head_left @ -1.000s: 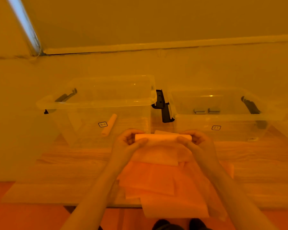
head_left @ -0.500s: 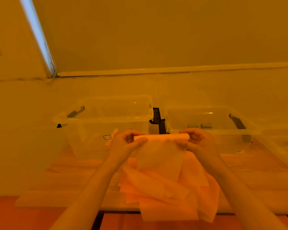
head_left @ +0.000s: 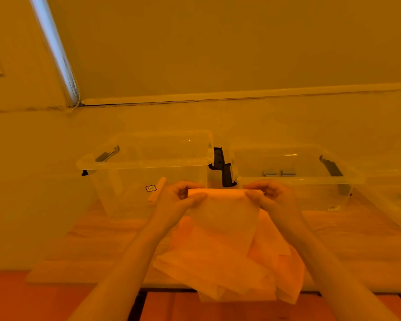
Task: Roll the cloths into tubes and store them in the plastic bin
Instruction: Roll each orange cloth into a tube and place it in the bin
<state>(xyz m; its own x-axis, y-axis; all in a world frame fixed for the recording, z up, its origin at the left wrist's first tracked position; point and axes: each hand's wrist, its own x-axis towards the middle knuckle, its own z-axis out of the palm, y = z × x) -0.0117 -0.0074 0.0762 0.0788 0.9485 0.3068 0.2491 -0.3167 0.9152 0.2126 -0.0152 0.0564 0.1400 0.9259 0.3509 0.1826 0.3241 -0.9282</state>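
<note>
I hold a thin orange cloth up in front of me, its top edge rolled into a short tube. My left hand pinches the tube's left end and my right hand pinches its right end. The unrolled part hangs down onto a pile of more orange cloths on the wooden table. Behind my left hand stands a clear plastic bin with one rolled cloth tube leaning inside it.
A second clear bin stands to the right with two small dark items inside. Black latch handles sit between the bins. A third clear container's edge shows at far right. A pale wall rises close behind.
The hands have lifted the rolled edge off the pile, so the cloth now hangs down from the tube. The camera has tilted up.
</note>
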